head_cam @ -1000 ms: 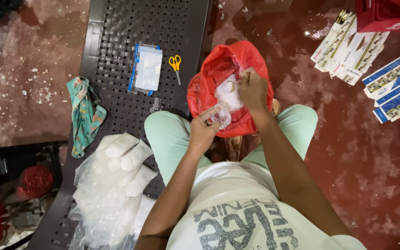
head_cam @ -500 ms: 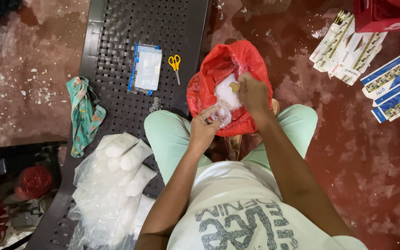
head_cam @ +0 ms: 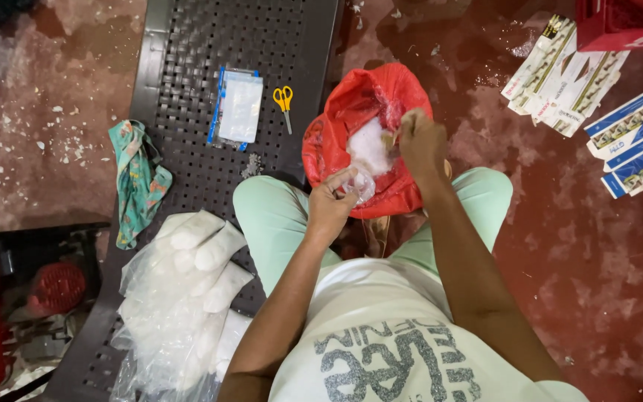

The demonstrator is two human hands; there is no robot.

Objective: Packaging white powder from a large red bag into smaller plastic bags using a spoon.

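Note:
A red plastic bag [head_cam: 336, 138] sits open between my knees, with white powder [head_cam: 370, 145] inside. My left hand [head_cam: 330, 205] pinches a small clear plastic pouch [head_cam: 362, 182] at the bag's near rim. My right hand [head_cam: 420, 141] is over the bag's right side, fingers closed on a small scoop-like thing that is mostly hidden. I sit on a dark perforated metal bench [head_cam: 187, 67].
On the bench lie yellow scissors [head_cam: 283, 100], a stack of clear pouches with blue edges [head_cam: 238, 108], a patterned cloth [head_cam: 139, 179] and a clear bag of filled white packets [head_cam: 180, 298]. Flat cartons [head_cam: 597, 97] lie on the red floor at right.
My right hand has lifted slightly toward the far right rim of the red bag. My left hand stays at the near rim with the small pouch.

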